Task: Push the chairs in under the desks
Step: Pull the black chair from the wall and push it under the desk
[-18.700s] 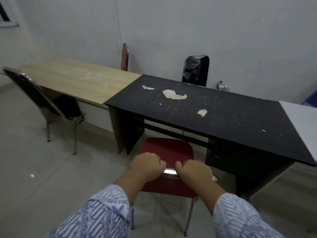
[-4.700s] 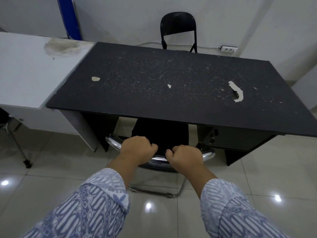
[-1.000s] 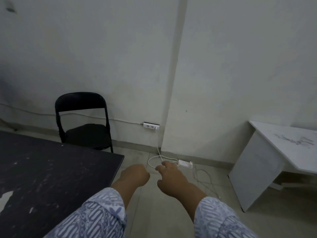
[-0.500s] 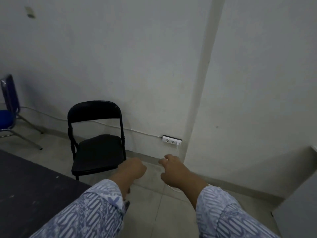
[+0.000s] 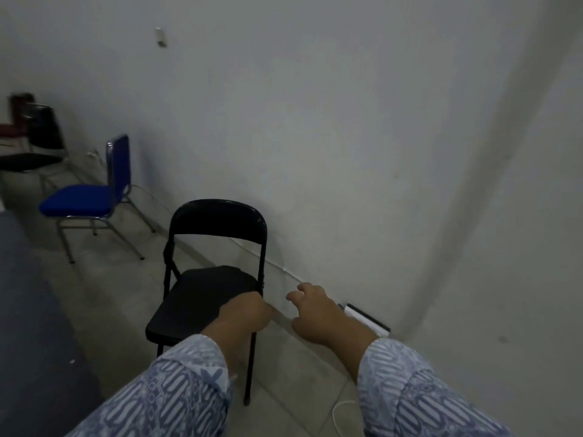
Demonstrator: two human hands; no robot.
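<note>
A black folding chair [image 5: 217, 228] stands on the floor facing left, its back to the white wall. The dark desk top [image 5: 28, 326] fills the lower left, apart from the chair. My left hand [image 5: 243, 316] is a closed fist in front of the chair's seat edge and right frame tube; I cannot tell whether it touches them. My right hand [image 5: 318, 313] hovers to the right of the chair, fingers loosely apart, holding nothing. Further left along the wall stand a blue chair [image 5: 85, 197] and a black chair [image 5: 34, 152].
A white power strip [image 5: 366, 320] lies on the floor against the wall, right of my right hand, with a white cable [image 5: 339, 411] trailing near it. A red chair [image 5: 14, 124] is blurred at the far left. The wall corner [image 5: 457, 216] rises on the right.
My view has swung left and come closer to the black folding chair. Both hands now reach near its seat; the blue chair and further chairs have come into view.
</note>
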